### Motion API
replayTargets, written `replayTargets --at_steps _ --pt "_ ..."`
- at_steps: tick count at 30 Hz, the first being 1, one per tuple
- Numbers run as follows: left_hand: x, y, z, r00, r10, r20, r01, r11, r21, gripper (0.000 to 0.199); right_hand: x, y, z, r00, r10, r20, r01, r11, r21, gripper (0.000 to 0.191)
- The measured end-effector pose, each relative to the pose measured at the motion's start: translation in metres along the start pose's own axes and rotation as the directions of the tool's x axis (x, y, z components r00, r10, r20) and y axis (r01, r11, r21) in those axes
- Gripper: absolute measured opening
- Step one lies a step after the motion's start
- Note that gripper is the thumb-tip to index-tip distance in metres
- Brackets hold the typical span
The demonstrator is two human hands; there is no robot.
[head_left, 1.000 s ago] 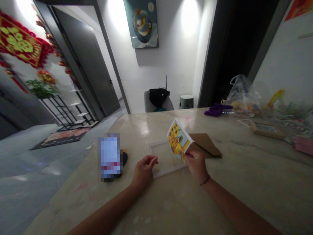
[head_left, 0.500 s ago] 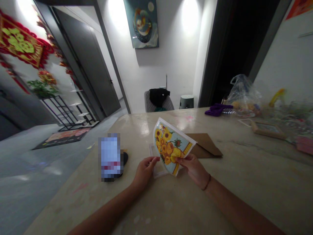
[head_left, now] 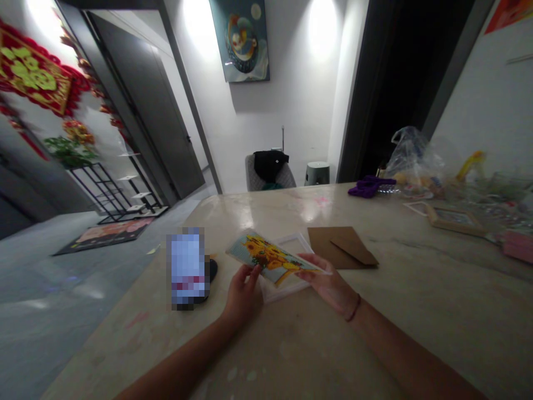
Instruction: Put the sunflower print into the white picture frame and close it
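A sunflower picture [head_left: 270, 256] on a thin sheet is held tilted above the table, its left end raised. My left hand [head_left: 242, 291] pinches its lower left edge between thumb and fingers. At the right end, my right hand [head_left: 331, 283] grips the sheet, with fingers above and below it. Beneath the picture lies a white, see-through frame [head_left: 287, 291], partly covered by it. A brown envelope [head_left: 343, 244] rests flat just behind my right hand.
On the left of the table [head_left: 300, 355] stands a blurred-out phone-like object [head_left: 187, 266] on a dark holder. Toward the back right are a purple cloth [head_left: 368, 186], a plastic bag [head_left: 412, 161], a wooden frame [head_left: 456, 221] and a pink item [head_left: 517, 246].
The picture has swung left and down, from steeply raised to flatter, uncovering more of the white frame and envelope. My left hand has taken hold of its lower edge.
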State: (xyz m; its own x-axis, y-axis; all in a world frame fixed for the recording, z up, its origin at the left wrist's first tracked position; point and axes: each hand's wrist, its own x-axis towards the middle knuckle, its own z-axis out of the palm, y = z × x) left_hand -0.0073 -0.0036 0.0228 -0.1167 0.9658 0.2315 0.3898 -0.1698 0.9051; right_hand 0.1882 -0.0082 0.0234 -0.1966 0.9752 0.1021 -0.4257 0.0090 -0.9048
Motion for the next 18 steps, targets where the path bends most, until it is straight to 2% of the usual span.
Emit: replayTargets --at_steps 2,4,8,10,12,15,18 --pt "-0.002 0.0 0.001 1.0 0.011 -0.012 -0.01 1.0 0.023 0.033 0.001 -0.004 -0.004 0.999 -0.018 -0.043 0.019 1.0 0.024 0.042" --pt "-0.004 0.001 0.003 0.999 0.032 -0.005 -0.031 0.998 0.055 0.032 0.003 -0.006 -0.01 0.993 -0.031 -0.112 0.029 0.999 -0.022 0.04" --pt "-0.005 0.002 0.004 0.995 0.09 0.033 -0.091 0.995 0.04 0.032 0.009 -0.003 -0.025 0.953 -0.095 -0.287 0.004 0.953 -0.302 0.036" --pt "-0.004 0.001 0.004 0.996 0.076 0.034 -0.079 0.995 0.068 0.031 0.011 -0.001 -0.031 0.945 -0.145 -0.295 0.003 0.901 -0.433 0.036" --pt "-0.001 -0.003 0.002 0.998 0.063 0.01 -0.064 0.982 0.178 0.031 0.012 -0.001 -0.035 0.933 -0.194 -0.302 0.021 0.869 -0.495 0.037" --pt "0.002 -0.011 0.0 0.994 0.111 0.0 -0.102 0.916 0.389 0.029 0.012 -0.002 -0.04 0.877 -0.262 -0.402 0.034 0.869 -0.494 0.038" --pt "0.002 -0.016 0.0 0.979 0.172 0.114 -0.206 0.814 0.543 0.037 0.013 -0.002 -0.049 0.782 -0.293 -0.55 0.024 0.896 -0.444 0.037"
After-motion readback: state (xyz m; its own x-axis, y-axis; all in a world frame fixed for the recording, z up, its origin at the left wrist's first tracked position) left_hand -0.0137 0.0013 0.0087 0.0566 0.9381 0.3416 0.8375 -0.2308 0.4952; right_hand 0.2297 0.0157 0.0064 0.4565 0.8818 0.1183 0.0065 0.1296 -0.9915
